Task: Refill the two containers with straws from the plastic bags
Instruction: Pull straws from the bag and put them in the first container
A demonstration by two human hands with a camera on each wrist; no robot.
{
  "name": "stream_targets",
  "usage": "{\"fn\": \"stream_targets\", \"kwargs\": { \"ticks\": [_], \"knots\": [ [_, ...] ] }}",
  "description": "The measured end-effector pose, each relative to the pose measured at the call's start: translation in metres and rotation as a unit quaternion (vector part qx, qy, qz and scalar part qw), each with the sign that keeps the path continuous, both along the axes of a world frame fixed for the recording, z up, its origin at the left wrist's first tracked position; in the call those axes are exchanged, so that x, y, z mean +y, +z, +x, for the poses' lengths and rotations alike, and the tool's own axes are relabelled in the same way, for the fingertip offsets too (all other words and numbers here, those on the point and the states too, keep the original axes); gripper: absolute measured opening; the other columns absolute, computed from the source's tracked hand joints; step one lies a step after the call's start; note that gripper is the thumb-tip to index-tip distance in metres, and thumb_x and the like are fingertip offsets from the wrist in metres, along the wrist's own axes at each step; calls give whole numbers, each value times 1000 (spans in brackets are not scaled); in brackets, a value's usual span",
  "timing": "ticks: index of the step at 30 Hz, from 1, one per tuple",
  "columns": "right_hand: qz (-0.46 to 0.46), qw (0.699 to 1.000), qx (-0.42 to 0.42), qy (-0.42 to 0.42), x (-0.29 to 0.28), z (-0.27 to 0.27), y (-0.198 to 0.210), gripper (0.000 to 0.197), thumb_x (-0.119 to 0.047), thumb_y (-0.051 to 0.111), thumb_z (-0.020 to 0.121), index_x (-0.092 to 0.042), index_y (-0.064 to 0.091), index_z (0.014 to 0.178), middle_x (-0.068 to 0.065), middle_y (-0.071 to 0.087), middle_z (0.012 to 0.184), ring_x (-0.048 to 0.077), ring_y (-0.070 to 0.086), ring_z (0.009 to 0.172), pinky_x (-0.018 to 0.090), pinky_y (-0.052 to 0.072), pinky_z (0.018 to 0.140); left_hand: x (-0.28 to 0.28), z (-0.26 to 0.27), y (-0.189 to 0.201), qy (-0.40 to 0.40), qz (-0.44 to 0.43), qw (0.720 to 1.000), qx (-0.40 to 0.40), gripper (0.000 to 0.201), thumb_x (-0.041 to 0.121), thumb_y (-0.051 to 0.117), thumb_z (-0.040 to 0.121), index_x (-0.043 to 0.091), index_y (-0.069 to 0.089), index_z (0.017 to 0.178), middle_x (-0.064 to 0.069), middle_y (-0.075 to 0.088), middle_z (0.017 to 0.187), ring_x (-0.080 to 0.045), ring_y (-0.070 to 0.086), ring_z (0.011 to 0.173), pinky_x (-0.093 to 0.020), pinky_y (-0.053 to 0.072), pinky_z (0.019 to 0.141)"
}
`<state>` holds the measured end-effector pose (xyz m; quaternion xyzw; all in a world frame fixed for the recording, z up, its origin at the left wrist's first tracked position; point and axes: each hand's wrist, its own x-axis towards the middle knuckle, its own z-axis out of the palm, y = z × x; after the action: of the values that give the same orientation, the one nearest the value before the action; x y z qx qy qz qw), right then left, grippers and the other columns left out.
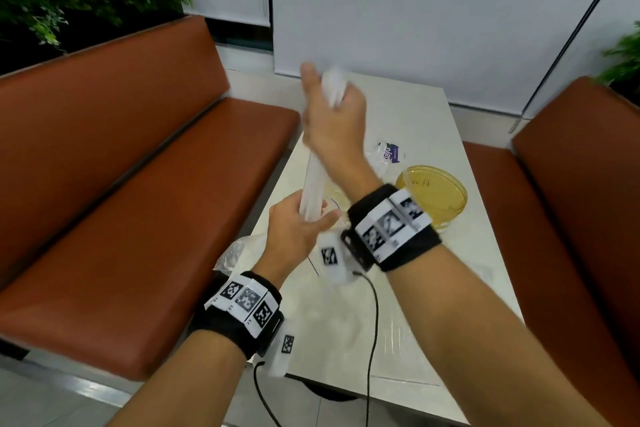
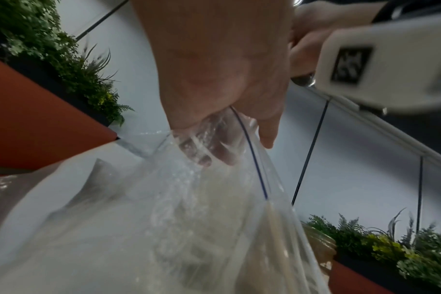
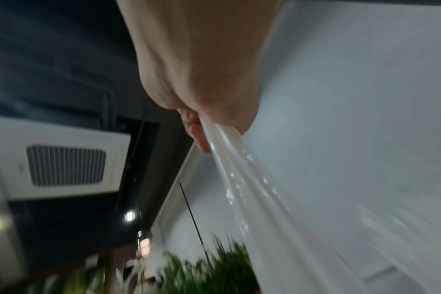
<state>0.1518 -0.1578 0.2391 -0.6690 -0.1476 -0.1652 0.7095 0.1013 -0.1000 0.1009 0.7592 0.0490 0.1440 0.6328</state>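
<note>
My right hand (image 1: 332,107) is raised over the table and grips the top of a bundle of white straws (image 1: 313,180). The right wrist view shows the straws (image 3: 252,189) running out from the fist (image 3: 202,79). Lower down, my left hand (image 1: 298,229) grips the clear plastic bag (image 1: 239,251) around the bundle's lower end. In the left wrist view its fingers (image 2: 202,151) show through the bag (image 2: 189,228), which has a blue zip line. A translucent yellow container (image 1: 446,215) stands on the table to the right of my hands. The hands hide a second yellowish shape.
The white table (image 1: 415,114) stands between two orange benches, one on the left (image 1: 138,184) and one on the right (image 1: 571,201). A crumpled clear bag with a purple label (image 1: 389,152) lies behind the yellow container. A black cable (image 1: 374,322) hangs from my right wrist.
</note>
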Motion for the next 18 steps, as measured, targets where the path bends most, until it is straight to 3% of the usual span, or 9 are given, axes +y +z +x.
{"fn": "stream_targets", "kwargs": {
  "ticks": [2, 4, 7, 9, 13, 16, 18],
  "knots": [
    [40, 998, -50, -14, -12, 8, 43, 40, -31, 62, 99, -15, 46, 66, 0, 43, 50, 18, 42, 42, 29, 37, 43, 4, -1, -2, 1, 23, 1000, 2, 19, 19, 81, 70, 13, 64, 77, -6, 68, 76, -6, 60, 64, -34, 55, 61],
    [82, 989, -114, -39, -27, 19, 80, 39, -23, 60, 101, -14, 43, 66, 5, 40, 51, 19, 38, 42, 28, 34, 41, 10, 0, -5, 15, 50, 999, 0, 19, 10, 83, 76, 17, 66, 82, 4, 68, 80, 3, 61, 62, -25, 55, 63],
    [118, 967, -201, -100, -44, 51, 105, 32, -14, 59, 97, -11, 40, 73, 16, 34, 58, 32, 28, 46, 34, 30, 43, 16, 3, -6, 28, 64, 998, -1, 21, 22, 87, 76, 19, 70, 87, 8, 71, 86, 2, 65, 64, -20, 55, 66],
    [104, 960, -218, -140, -46, 71, 98, 35, -23, 61, 96, -13, 39, 71, 17, 32, 60, 39, 28, 50, 37, 32, 45, 19, 5, -6, 35, 66, 997, -4, 21, 23, 87, 77, 19, 70, 88, 8, 72, 87, 0, 66, 65, -20, 56, 65],
    [73, 976, -150, -139, -40, 98, 44, 37, -40, 62, 94, -25, 41, 68, 1, 38, 61, 21, 34, 55, 37, 35, 52, 24, 8, -2, 39, 74, 996, -10, 19, 21, 85, 79, 16, 72, 92, 7, 73, 89, 0, 66, 66, -20, 56, 63],
    [31, 988, -67, -136, -37, 118, -7, 40, -51, 64, 91, -32, 41, 64, 7, 40, 62, 23, 37, 56, 42, 39, 52, 29, 12, -1, 40, 75, 996, -8, 17, 19, 83, 81, 16, 72, 93, 6, 73, 91, 1, 65, 66, -22, 57, 63],
    [-9, 990, -22, -142, -37, 126, -32, 42, -52, 63, 92, -25, 45, 66, 15, 44, 62, 23, 43, 55, 43, 45, 53, 30, 12, 0, 43, 78, 996, -8, 16, 19, 82, 82, 16, 72, 94, 7, 73, 92, 1, 66, 67, -23, 57, 63]
  ]
}}
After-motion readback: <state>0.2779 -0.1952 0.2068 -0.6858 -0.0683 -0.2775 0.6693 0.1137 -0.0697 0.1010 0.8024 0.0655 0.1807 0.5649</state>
